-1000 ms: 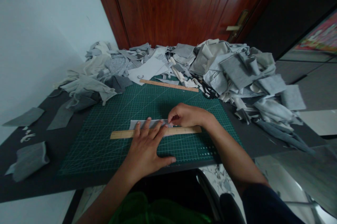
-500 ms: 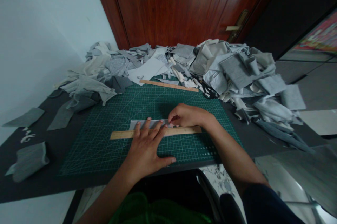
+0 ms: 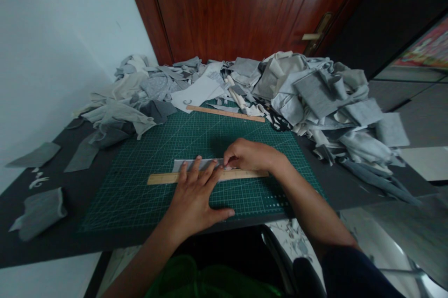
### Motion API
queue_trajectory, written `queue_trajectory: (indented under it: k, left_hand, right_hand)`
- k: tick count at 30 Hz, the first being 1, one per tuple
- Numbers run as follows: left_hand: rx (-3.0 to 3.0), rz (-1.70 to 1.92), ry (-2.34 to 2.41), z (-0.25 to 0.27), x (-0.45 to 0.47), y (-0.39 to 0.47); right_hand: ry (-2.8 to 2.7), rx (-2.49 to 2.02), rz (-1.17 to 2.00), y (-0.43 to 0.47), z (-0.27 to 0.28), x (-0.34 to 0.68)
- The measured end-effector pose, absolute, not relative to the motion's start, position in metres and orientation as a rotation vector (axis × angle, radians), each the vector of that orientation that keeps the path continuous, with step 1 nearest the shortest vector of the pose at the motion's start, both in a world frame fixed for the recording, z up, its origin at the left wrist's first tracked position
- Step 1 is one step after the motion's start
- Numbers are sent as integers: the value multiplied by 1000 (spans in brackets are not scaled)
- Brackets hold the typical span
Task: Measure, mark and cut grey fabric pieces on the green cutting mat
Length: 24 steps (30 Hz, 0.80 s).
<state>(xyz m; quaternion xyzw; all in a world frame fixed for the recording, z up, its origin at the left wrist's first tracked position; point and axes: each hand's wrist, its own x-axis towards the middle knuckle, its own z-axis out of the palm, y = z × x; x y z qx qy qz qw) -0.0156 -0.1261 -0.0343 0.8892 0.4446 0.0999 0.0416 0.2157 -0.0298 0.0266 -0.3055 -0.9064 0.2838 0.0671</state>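
My left hand [image 3: 196, 190] lies flat with spread fingers across a wooden ruler [image 3: 161, 179]. Its fingertips reach over the ruler onto a narrow strip of light grey fabric [image 3: 180, 164], which lies partly under the ruler's far edge. Beside those fingertips, my right hand [image 3: 245, 154] is closed in a pinch low over the strip's right part. What its fingers hold, if anything, is hidden. Both the strip and the ruler rest on a green cutting mat [image 3: 133, 200] marked with a grid.
A second wooden ruler [image 3: 226, 114] lies at the mat's far side, near black-handled scissors [image 3: 279, 122]. Heaps of grey and white fabric scraps [image 3: 318, 95] line the back and right. At the left are a folded grey cloth [image 3: 42, 214] and a dark table edge [image 3: 52, 256].
Both hands stay in nearly the same place on the ruler and fabric strip. The whole view has shifted very slightly.
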Motion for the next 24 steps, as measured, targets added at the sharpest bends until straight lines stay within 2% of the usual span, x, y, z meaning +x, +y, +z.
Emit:
queue_trajectory:
  k: [16, 24]
  left_hand:
    - [2716, 305, 1366, -33, -15, -126]
    - [2720, 309, 1365, -34, -16, -126]
  right_hand:
    - [-2740, -924, 744, -31, 27, 215]
    - [-2737, -902, 812, -28, 26, 216]
